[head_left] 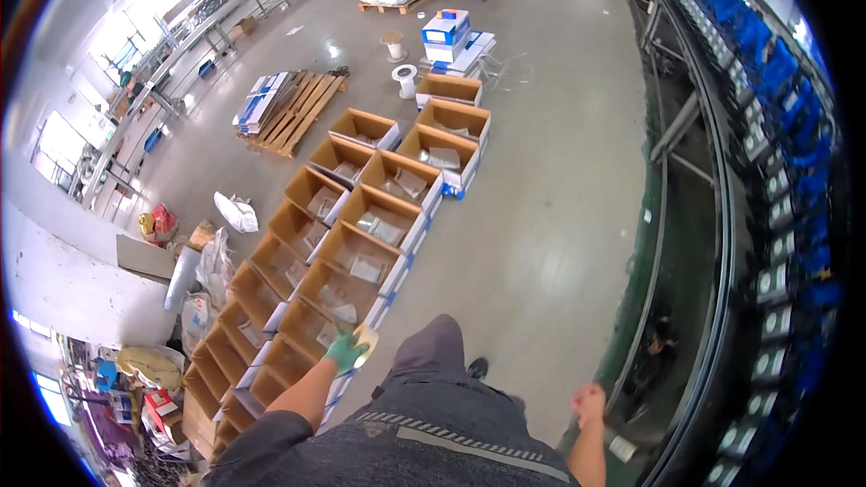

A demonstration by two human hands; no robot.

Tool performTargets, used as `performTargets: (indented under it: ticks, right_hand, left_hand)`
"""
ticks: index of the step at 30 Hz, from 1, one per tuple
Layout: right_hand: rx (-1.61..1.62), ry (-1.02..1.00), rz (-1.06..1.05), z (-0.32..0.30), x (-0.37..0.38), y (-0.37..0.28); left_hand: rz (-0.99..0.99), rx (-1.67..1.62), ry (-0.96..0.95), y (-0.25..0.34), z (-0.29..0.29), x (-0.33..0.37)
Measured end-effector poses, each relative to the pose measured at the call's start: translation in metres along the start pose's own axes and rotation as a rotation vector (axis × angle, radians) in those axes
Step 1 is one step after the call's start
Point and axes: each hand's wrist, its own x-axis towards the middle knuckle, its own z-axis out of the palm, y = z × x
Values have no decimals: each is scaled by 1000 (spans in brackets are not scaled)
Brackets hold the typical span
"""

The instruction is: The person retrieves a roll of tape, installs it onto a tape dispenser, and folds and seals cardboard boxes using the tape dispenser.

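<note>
My left hand (pixel 344 352), in a green glove, is over the edge of the open cardboard boxes. It grips a pale yellow, curved thing (pixel 366 344), perhaps a tape roll; its kind is unclear. Beneath and ahead of that hand, open boxes (pixel 339 287) stand in two rows, brown inside with white and blue outer walls. Clear plastic bags (pixel 367 268) lie in many of them. To the right, my right hand (pixel 589 403) hangs bare beside my body, fingers curled in, with nothing visible in it.
A conveyor frame (pixel 717 216) with blue parts runs along the right. Ahead stand a stacked carton (pixel 446 33), white spools (pixel 405 81) and a wooden pallet (pixel 302 113) with flat cardboard. White sacks (pixel 216 271) and bags lie left of the boxes.
</note>
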Motion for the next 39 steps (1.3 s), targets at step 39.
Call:
performTargets:
  ticks: [39]
  right_hand:
    - [-211, -116, -236, 387, 926, -1243]
  left_hand:
    - [200, -1070, 366, 913, -400, 1097]
